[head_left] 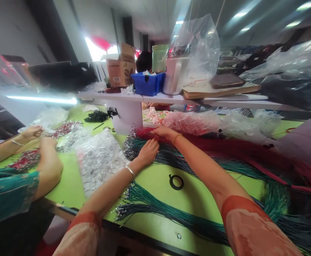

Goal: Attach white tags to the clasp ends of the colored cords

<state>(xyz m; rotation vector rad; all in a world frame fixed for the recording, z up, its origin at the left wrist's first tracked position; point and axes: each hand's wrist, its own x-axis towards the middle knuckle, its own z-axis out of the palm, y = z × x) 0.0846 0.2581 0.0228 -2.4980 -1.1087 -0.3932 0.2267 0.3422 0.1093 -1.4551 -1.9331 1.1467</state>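
Note:
My right hand (164, 133) is closed around a bundle of red wires (146, 132) near their metal-tipped ends. Just in front of it, my left hand (148, 153) lies over dark wires (168, 158), its fingers stretched out close together and touching the bundle. Silvery terminals (130, 145) cluster at the left ends of these bundles. Closer to me, green wires (155, 201) and black wires (139, 210) lie in a separate bunch under my right forearm. A black tape roll (176, 182) rests between the bunches.
A clear bag of white connectors (100, 161) lies left of my left arm. Farther left, a co-worker's hands (34, 132) are over red-and-silver parts. Above the green tabletop (193, 199) runs a shelf (155, 96) bearing a blue bin (148, 84), a mug (175, 76) and a notebook (222, 89).

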